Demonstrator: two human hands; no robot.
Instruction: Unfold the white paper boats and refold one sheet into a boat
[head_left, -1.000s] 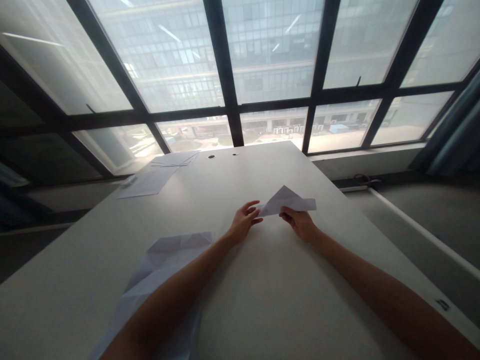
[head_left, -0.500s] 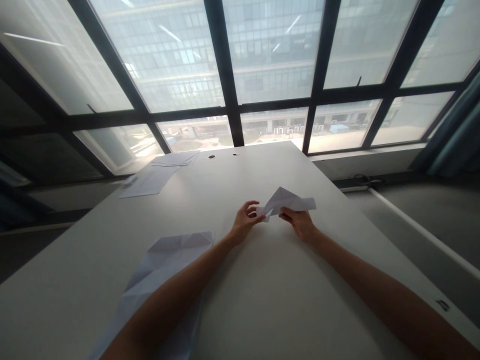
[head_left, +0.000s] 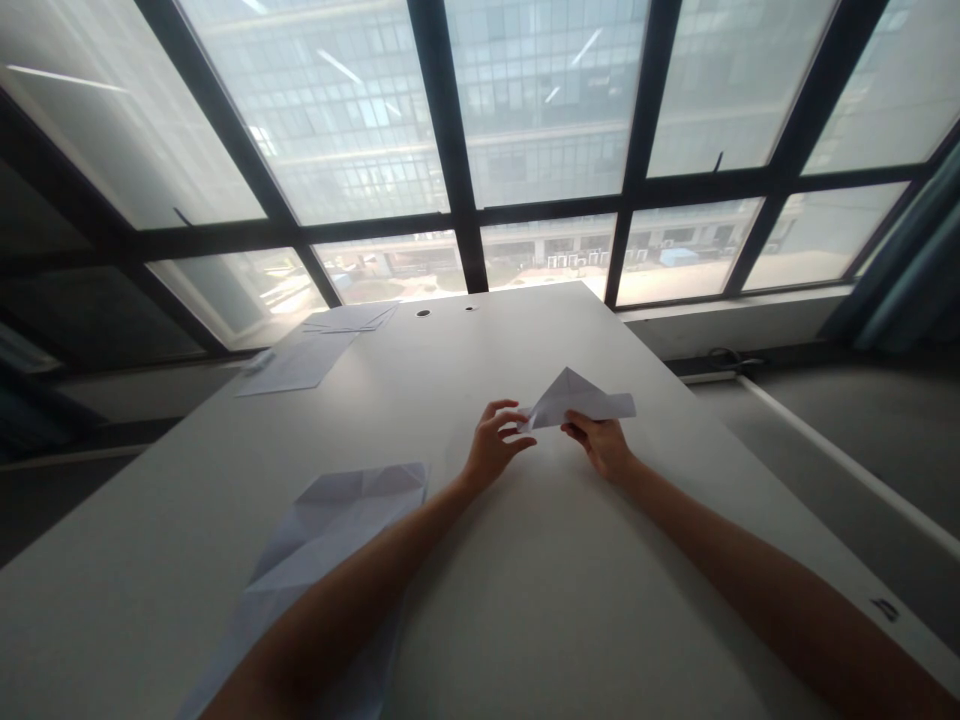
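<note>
A folded white paper (head_left: 571, 398), with a pointed triangular peak and a flat strip along its lower edge, is held up over the table. My right hand (head_left: 600, 440) grips its lower edge right of the middle, fingers closed on it. At the paper's left end is my left hand (head_left: 496, 440). Its thumb stands apart below the paper, while its fingertips reach the strip's left end. Whether those fingertips touch the paper is hard to tell. Partly under my left forearm lies a larger creased sheet of paper (head_left: 337, 520).
The white table (head_left: 525, 590) reaches toward the windows. Several white sheets (head_left: 300, 362) lie at its far left edge. Two small round holes sit near the far edge. Beyond the right edge are a white rail (head_left: 840, 455) and a blue curtain (head_left: 900, 265).
My left thumb has come away from the paper and dropped below it. The small flap at the lower left no longer hangs down, and the peak sits slightly higher and farther right.
</note>
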